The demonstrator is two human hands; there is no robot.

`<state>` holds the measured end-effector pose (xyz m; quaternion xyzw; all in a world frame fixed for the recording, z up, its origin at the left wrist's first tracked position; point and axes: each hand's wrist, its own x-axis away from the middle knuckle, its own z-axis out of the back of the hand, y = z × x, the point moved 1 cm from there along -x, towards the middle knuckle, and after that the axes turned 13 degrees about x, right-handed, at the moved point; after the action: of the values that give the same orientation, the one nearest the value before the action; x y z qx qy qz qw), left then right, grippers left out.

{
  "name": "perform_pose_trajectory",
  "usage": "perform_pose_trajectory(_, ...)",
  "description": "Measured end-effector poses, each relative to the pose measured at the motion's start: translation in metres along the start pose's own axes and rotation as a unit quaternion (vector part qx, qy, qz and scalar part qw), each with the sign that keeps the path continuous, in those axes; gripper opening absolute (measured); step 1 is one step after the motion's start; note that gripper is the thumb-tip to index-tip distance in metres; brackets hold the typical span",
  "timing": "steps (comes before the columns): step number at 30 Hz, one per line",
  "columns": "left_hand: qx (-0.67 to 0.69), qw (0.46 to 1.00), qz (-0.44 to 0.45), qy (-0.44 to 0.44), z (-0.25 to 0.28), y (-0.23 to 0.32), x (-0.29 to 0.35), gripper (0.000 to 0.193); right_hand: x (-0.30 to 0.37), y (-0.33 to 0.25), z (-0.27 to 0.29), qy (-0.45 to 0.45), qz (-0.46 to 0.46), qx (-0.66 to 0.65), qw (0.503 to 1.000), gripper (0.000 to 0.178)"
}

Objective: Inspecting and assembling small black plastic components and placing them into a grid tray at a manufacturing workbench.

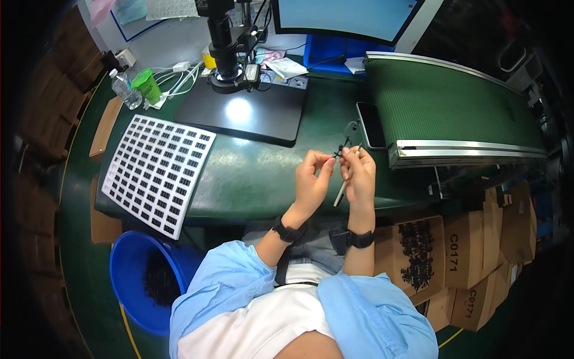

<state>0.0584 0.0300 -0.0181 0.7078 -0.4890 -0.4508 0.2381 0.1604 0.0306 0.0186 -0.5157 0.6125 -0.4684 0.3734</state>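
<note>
Above the near edge of the green table, my left hand and my right hand are close together. A small black branched plastic piece sits at their fingertips. My left thumb and index finger are pinched at its near end. My right hand is closed round a thin pale pen-like stick, which slants down toward me; its fingertips also meet the black piece. The piece's fine details are too small to make out. At the left lies a white tray with rows of small black parts.
A microscope camera stands over a black base plate. A phone lies beside the green conveyor belt. A bottle and green cup stand far left. Below are a blue bin and cardboard boxes.
</note>
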Motion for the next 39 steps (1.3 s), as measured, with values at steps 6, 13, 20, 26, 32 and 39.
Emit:
perform_pose_trajectory(6, 0.122, 0.989, 0.078, 0.026, -0.001, -0.009, -0.002, 0.009, -0.009, 0.012, 0.008, 0.003, 0.013, -0.002, 1.0, 0.012)
perform_pose_trajectory(13, 0.41, 0.882, 0.218, 0.084, 0.028, -0.015, -0.01, 0.012, -0.014, 0.024, 0.03, 0.099, 0.082, 0.179, 0.975, 0.018)
perform_pose_trajectory(20, 0.232, 0.955, 0.169, 0.074, 0.028, -0.005, -0.015, 0.015, -0.012, 0.057, 0.045, 0.068, 0.051, 0.55, 0.831, 0.033)
perform_pose_trajectory(26, 0.182, 0.97, 0.156, 0.047, 0.029, 0.005, -0.017, 0.012, 0.011, 0.016, 0.014, 0.058, 0.037, 0.411, 0.909, 0.026)
perform_pose_trajectory(32, 0.18, 0.968, 0.177, 0.012, 0.025, 0.014, -0.016, 0.011, 0.029, -0.005, -0.008, -0.056, 0.055, 0.224, 0.971, 0.024)
perform_pose_trajectory(39, 0.202, 0.964, 0.173, -0.027, 0.023, 0.02, -0.013, 0.01, 0.03, 0.001, -0.008, -0.089, 0.068, 0.208, 0.972, 0.031)
